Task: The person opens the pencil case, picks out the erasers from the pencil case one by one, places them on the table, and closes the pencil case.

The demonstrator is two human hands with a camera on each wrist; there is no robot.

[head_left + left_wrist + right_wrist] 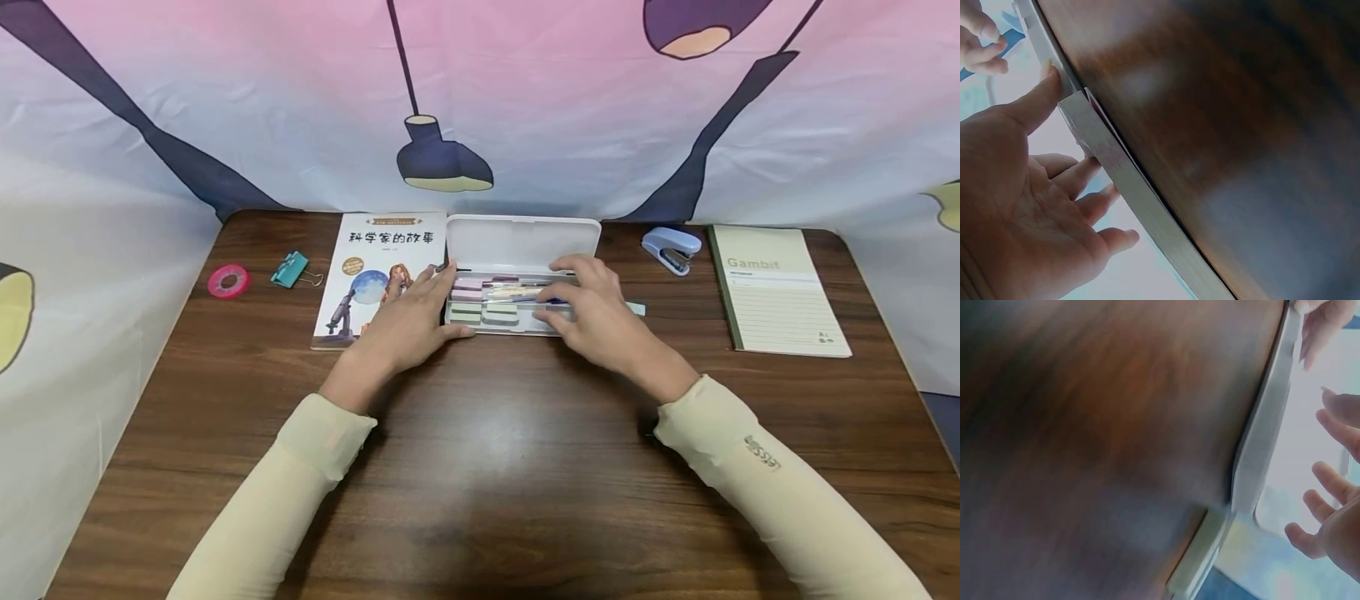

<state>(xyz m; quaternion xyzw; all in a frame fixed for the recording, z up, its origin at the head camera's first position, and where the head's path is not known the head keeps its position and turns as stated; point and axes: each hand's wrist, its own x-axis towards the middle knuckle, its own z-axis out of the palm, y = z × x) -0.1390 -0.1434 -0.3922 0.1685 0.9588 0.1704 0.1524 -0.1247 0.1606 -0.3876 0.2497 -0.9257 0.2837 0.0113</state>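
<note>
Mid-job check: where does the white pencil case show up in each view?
Head: white pencil case, open, just above centre.
Left wrist: the white pencil case edges in at top left.
Right wrist: the white pencil case slants down right of centre.
Shared landmark: the left hand, its thumb at the case's front edge.

case point(522, 240): interior partly behind right fingers point(562, 292) | book point(375, 260): small print illegible | sleeves point(255, 492): cut off

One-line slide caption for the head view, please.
Left grip and right grip at an open white pencil case, between a Chinese-titled book and a blue stapler.
</note>
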